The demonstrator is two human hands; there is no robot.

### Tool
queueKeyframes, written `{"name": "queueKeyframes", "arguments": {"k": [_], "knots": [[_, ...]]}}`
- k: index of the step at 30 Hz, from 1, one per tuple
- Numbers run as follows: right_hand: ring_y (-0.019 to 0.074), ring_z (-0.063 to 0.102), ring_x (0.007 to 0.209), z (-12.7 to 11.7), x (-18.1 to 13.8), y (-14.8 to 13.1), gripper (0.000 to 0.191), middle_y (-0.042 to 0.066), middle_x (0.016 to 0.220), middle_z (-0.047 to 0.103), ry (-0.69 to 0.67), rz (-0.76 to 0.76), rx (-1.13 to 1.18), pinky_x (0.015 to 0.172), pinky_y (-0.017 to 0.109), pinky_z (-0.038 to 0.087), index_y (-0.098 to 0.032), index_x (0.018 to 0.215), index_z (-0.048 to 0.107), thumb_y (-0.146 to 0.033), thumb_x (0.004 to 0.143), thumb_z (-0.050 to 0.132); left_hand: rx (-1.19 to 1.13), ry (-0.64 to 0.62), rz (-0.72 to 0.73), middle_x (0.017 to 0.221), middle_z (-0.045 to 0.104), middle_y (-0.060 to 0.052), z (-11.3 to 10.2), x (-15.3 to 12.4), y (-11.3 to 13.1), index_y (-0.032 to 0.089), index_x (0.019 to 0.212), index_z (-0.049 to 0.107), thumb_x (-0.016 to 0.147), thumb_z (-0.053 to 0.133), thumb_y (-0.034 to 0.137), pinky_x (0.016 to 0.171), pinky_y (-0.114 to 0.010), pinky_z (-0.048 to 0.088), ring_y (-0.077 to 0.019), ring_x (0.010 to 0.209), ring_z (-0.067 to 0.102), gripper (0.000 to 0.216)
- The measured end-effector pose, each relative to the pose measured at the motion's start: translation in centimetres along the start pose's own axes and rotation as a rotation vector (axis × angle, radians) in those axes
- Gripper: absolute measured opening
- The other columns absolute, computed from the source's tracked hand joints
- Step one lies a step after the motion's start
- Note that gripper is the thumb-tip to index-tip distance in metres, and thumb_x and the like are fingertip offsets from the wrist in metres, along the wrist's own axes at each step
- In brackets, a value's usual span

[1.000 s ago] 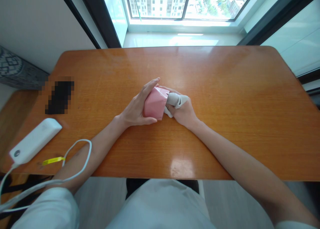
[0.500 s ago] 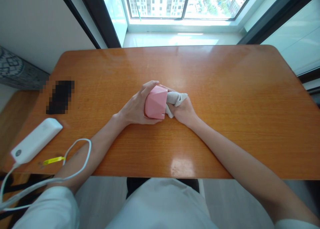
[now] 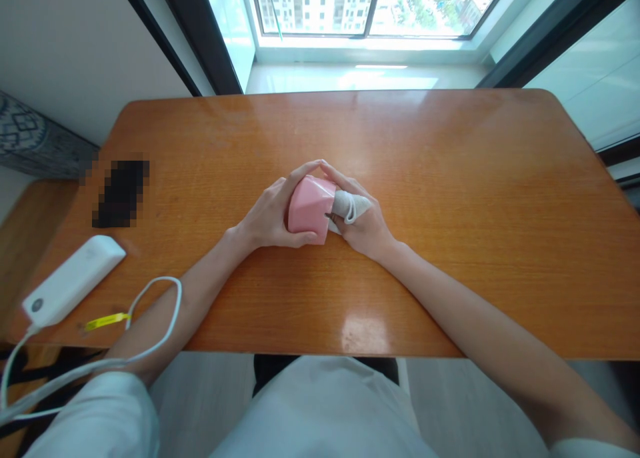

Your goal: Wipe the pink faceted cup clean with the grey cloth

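Wooden tabletop [image 3: 480,178]: wide rightward, edges [image 3: 400,355] well away | left grip [image 3: 273,215]: wrapped round pink container [image 3: 309,211] | right grip [image 3: 369,230]: pinching grey cloth [image 3: 350,207]

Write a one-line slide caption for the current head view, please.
The left hand grips a faceted pink object; the right hand holds a pale grey cloth beside it, over a wooden table.

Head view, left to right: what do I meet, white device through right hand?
White device → left hand → pink faceted object → right hand, with light grey cloth bunched in its grip.
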State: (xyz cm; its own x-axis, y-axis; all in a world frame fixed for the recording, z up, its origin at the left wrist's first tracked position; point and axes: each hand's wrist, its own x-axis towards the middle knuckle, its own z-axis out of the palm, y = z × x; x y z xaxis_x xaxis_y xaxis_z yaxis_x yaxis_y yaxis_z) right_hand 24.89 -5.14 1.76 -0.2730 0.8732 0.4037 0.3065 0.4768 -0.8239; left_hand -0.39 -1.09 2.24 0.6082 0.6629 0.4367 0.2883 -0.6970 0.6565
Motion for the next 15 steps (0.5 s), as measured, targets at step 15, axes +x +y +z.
{"name": "queueKeyframes", "arguments": {"k": [15], "knots": [[0.0310, 0.072, 0.133, 0.8, -1.2, -0.1, 0.061, 0.006, 0.159, 0.070, 0.208, -0.067, -0.133, 0.106, 0.050, 0.066, -0.039, 0.156, 0.056, -0.028, 0.098, 0.073, -0.143, -0.002, 0.039, 0.132, 0.074, -0.012, 1.0, -0.4, -1.1, 0.028, 0.177, 0.035, 0.086, 0.082, 0.088, 0.088, -0.044, 0.064, -0.0283, 0.095, 0.075, 0.119]]}}
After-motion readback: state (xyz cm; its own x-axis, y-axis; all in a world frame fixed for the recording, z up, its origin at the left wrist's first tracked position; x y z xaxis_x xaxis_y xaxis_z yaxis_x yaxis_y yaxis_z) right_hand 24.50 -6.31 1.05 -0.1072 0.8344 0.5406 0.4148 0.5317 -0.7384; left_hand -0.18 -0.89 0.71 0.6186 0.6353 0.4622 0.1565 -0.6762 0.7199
